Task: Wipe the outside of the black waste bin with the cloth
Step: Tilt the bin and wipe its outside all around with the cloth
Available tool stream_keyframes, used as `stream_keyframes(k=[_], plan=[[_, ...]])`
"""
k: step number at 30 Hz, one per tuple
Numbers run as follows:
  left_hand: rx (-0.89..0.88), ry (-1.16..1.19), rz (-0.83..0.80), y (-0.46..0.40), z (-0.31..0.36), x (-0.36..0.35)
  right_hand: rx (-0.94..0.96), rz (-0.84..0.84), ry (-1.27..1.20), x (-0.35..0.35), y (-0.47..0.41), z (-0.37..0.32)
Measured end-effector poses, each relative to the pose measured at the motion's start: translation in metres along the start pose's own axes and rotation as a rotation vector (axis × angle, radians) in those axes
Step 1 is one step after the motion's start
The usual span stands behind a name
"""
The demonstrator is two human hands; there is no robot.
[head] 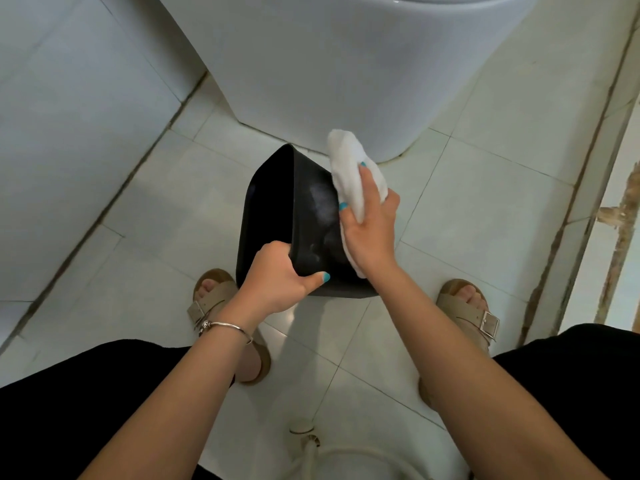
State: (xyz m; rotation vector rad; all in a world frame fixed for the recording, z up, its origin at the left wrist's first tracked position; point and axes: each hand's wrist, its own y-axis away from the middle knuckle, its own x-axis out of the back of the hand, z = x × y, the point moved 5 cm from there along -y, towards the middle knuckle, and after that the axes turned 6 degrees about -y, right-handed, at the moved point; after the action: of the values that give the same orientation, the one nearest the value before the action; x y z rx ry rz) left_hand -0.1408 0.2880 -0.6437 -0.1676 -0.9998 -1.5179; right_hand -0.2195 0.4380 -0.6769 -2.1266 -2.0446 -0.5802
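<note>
The black waste bin (311, 220) is tilted to the left above the tiled floor, its open mouth facing left and its outer side turned up toward me. My left hand (277, 282) grips the near rim, thumb on the outside. My right hand (372, 230) holds a white cloth (349, 171) pressed against the bin's right outer wall. A pale smear shows on the black surface beside the cloth.
A white toilet base (346, 81) stands just behind the bin. A tiled wall (69, 133) rises on the left. My sandalled feet (214, 296) flank the bin. A raised door sill (588, 202) runs along the right. A white hose and fitting (308, 441) lie near the bottom.
</note>
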Motion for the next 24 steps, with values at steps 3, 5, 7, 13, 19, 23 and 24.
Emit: stream_keyframes(k=[3,5,7,13,19,23,24], plan=[[-0.047,0.054,0.002,-0.001,0.001,0.003,0.088,-0.079,-0.019,-0.012,0.019,-0.019],[-0.123,0.101,0.008,0.0,0.004,0.006,0.169,-0.155,-0.052,-0.021,0.033,-0.037],[-0.154,0.124,0.016,0.003,0.006,0.007,0.253,-0.245,-0.07,-0.028,0.042,-0.052],[-0.123,0.132,0.043,0.008,0.003,0.002,0.206,-0.209,-0.036,-0.015,0.024,-0.031],[-0.106,0.031,0.125,0.012,0.013,0.0,0.035,-0.103,0.022,0.009,0.005,0.001],[-0.127,0.026,0.162,0.013,0.016,0.005,0.038,-0.088,-0.003,0.011,0.015,-0.005],[-0.132,0.045,0.155,0.013,0.017,0.005,0.054,-0.093,-0.021,0.009,0.019,-0.01]])
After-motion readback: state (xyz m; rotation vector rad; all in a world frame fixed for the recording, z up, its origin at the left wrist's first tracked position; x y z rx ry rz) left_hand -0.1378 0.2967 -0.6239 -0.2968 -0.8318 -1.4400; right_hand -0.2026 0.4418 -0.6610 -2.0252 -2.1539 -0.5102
